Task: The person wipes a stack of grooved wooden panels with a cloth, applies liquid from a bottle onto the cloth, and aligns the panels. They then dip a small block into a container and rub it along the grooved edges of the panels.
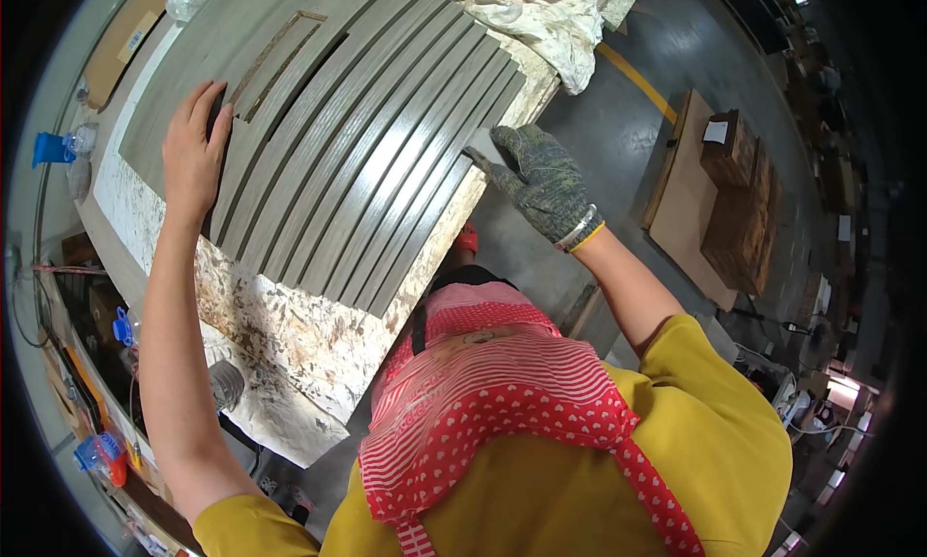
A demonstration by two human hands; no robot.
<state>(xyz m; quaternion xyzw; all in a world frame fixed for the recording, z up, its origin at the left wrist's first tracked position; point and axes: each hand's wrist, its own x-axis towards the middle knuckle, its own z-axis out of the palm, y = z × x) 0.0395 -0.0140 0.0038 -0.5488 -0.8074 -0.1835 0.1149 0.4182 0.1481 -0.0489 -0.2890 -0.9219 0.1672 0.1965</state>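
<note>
My bare left hand (pixel 196 152) rests on a wide grey wood-grain board (pixel 193 60), fingers stretched out and thumb by its edge. That board has a narrow rectangular slot. Beside it lie several long grey slats (pixel 357 142) in a row, with thin dark gaps between them. My right hand (pixel 541 179), in a dark grey knitted glove, is at the right ends of the slats. Its fingers pinch a small whitish flat piece (pixel 490 146) against the slat ends; what exactly it is, I cannot make out.
A stained pale sheet (pixel 290 311) covers the worktable under the slats. Crumpled cloth (pixel 541 21) lies at the far end. Brown wooden boxes (pixel 739 200) stand on a board on the floor to the right. Blue-capped bottles (pixel 58 149) are at the left.
</note>
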